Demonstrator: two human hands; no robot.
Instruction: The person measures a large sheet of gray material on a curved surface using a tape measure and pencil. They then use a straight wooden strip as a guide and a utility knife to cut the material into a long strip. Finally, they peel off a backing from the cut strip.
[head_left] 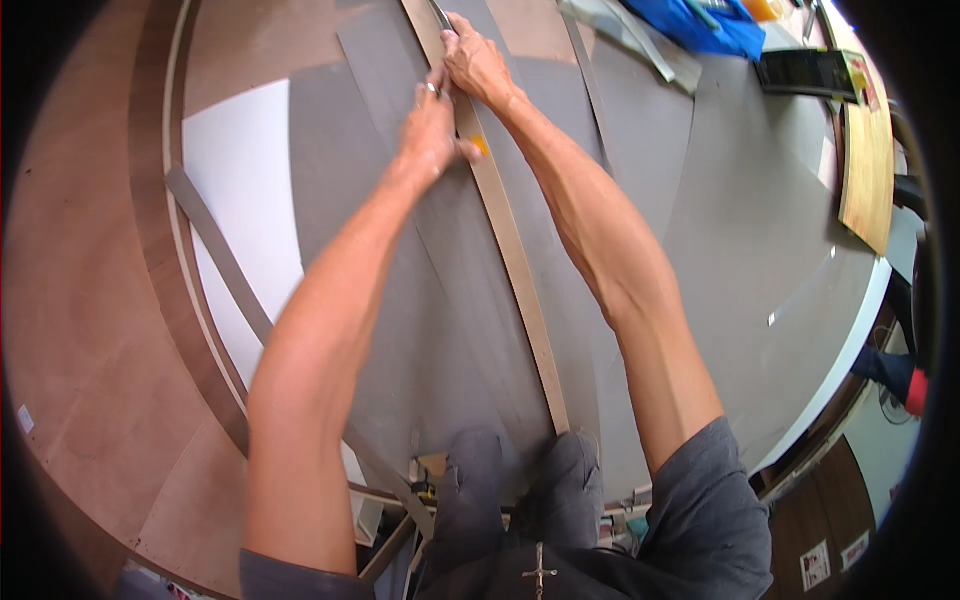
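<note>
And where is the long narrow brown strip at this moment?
In the head view, the brown strip runs over grey panels from the top edge, just left of centre, past the left hand and right hand, down to the knees.

our left hand [428, 135]: at brown strip [523, 300] | our right hand [478, 68]: farther along it | white panel [245, 160]: left | blue sheeting [670, 20]: upper right

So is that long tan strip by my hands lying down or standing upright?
Lying down: the long tan strip stretches lengthwise over the grey surface, passing your left hand and reaching toward your knees.
</note>
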